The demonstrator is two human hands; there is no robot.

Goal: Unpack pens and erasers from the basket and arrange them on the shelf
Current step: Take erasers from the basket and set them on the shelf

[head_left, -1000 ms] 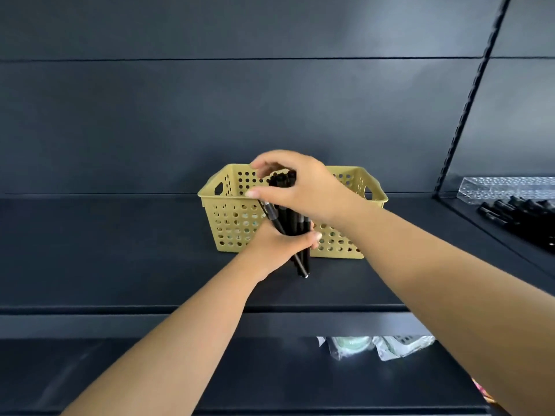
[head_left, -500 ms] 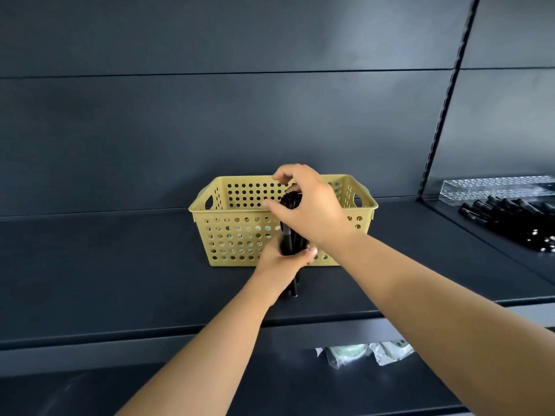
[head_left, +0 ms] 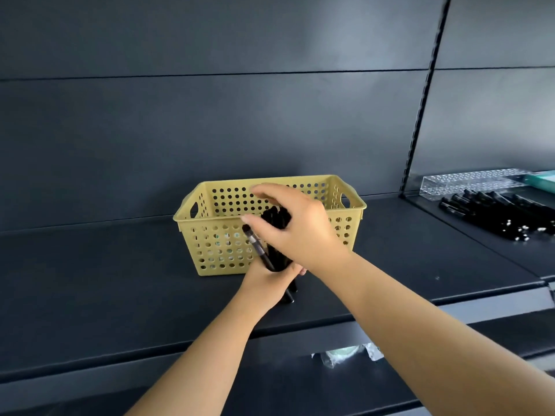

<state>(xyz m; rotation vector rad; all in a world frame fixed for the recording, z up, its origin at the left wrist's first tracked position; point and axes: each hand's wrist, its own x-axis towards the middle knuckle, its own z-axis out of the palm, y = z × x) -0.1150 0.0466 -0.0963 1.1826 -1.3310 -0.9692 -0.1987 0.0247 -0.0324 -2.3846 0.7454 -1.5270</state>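
A yellow perforated basket (head_left: 216, 244) stands on the dark shelf (head_left: 105, 280), near the back wall. In front of it my left hand (head_left: 264, 280) grips a bundle of black pens (head_left: 277, 235) upright, their lower ends touching the shelf. One pen (head_left: 255, 244) leans out to the left of the bundle. My right hand (head_left: 300, 232) hovers over the pens' top ends with the thumb and fingers spread around them. The basket's inside is mostly hidden behind my hands.
On the neighbouring shelf section at the right lie several black pens (head_left: 498, 217) in a row, with a clear acrylic holder (head_left: 468, 183) behind them. A slotted upright (head_left: 420, 115) divides the sections. Plastic-wrapped items (head_left: 345, 354) lie on the lower shelf.
The view has tilted up a little. One pen has tipped out to the left of the bundle, and my right hand's fingers have spread over the tops.
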